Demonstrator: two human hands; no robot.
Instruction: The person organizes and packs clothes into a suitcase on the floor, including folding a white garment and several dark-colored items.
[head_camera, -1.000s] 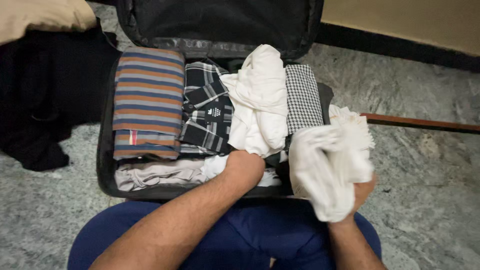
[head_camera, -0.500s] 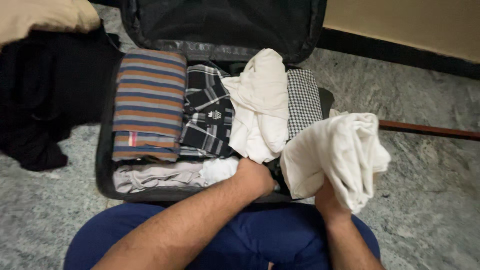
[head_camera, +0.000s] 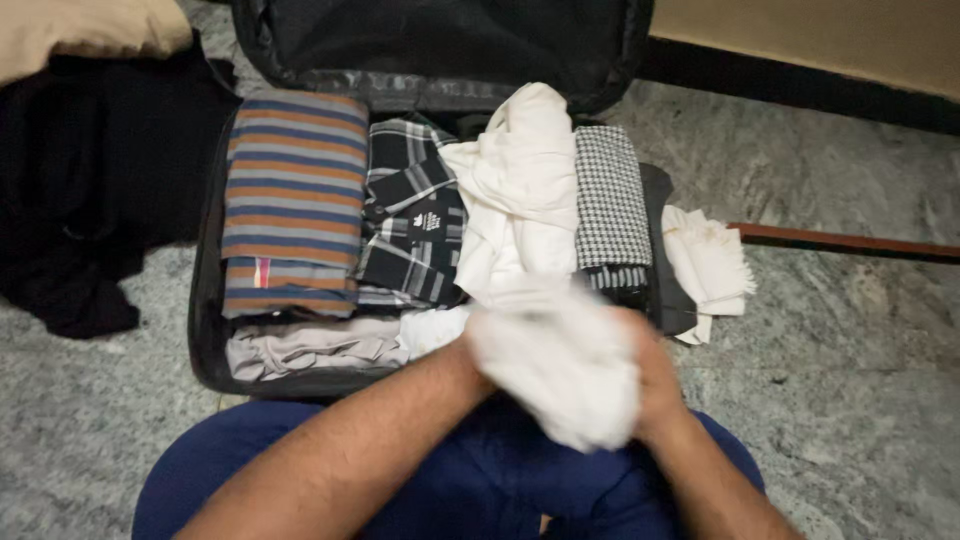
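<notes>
Hidden: left hand (head_camera: 478, 352) mostly buried behind white cloth bundle (head_camera: 560, 365); fingers unseen, blurred by motion.
Right hand (head_camera: 652, 372): curled round the bundle's right side, gripping it.
Left hand grip: pressed against the bundle's left edge; cannot tell whether closed on it.
Bundle place: over the near rim of the open suitcase (head_camera: 205, 340), above blue-trousered lap (head_camera: 300, 450).
Label: small dark tag with pale print on plaid shirt (head_camera: 410, 225), mid-case; small red patch on striped shirt (head_camera: 295, 200), lower left.
Inside: white garment (head_camera: 520, 190), houndstooth cloth (head_camera: 610, 195), grey folded cloth (head_camera: 310, 345).
Around: white rag (head_camera: 708, 262) draped right of the case; dark clothing heap (head_camera: 90, 180) left; wooden strip (head_camera: 850, 242) on stone floor (head_camera: 860, 380).
</notes>
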